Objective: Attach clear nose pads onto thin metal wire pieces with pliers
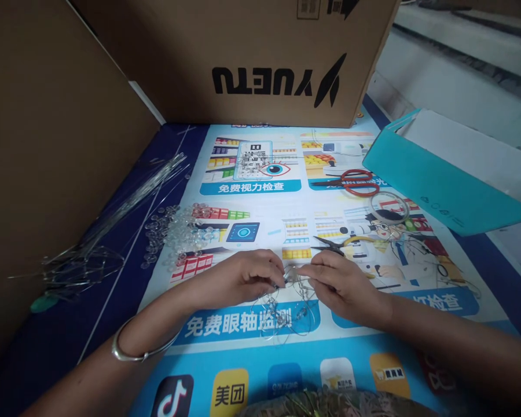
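Both hands meet at the centre of the frame, low over the worktop (pixel 243 347), which is covered by a printed poster. The left hand (pixel 243 277) has its fingers curled and pressed together at the tips, pinching one side of a small tangle of thin wire with clear beads (pixel 286 298). The right hand (pixel 342 284) pinches the other side of the same wire piece between thumb and forefinger. Loops of the wire hang down and lie on the poster just below the hands. A silver bangle (pixel 134 350) circles the left wrist at lower left.

Just above the right hand lie small pliers (pixel 336 243) with yellowish handles. Further up, right of centre, lie red-handled scissors (pixel 351 182), and beside them a ring of clear tape (pixel 389 207).

Left of centre, a heap of clear beads (pixel 178 234) is spread loose on the poster. At far left lies a bundle of long thin wires (pixel 113 214), fanning toward the lower left.

A teal box (pixel 429 185) lies open at upper right; whether it holds anything cannot be told. A large cardboard carton (pixel 252 58) stands along the top of the frame, its inside not visible, and a cardboard panel (pixel 47 145) fills the upper left.
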### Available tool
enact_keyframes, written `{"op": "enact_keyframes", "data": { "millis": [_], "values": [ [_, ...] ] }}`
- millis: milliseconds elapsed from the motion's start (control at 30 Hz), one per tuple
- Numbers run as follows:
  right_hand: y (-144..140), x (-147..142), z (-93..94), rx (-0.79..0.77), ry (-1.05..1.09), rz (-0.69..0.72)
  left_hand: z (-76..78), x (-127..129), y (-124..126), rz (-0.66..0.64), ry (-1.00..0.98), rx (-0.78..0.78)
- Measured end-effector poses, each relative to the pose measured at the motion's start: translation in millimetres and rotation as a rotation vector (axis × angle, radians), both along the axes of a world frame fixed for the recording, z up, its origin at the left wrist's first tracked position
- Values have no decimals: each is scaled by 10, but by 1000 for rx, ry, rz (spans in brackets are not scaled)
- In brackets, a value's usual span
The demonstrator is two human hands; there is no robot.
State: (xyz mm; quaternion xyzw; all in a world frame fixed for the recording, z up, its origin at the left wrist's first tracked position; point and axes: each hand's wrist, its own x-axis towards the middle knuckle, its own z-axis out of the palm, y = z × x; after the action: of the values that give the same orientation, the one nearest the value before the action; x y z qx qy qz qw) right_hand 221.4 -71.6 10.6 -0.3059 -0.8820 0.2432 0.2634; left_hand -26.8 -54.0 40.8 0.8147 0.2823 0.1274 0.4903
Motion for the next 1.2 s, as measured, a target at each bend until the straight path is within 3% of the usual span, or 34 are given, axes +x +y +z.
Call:
{"op": "enact_keyframes", "data": {
  "millis": [567, 1200],
  "values": [
    [-10, -12, -8, 29, -220, -36, 20, 12, 7, 0, 9, -26],
    [-4, 5, -9, 80, -186, 6, -1, -61, 50, -51, 81, 17]
  ]
}}
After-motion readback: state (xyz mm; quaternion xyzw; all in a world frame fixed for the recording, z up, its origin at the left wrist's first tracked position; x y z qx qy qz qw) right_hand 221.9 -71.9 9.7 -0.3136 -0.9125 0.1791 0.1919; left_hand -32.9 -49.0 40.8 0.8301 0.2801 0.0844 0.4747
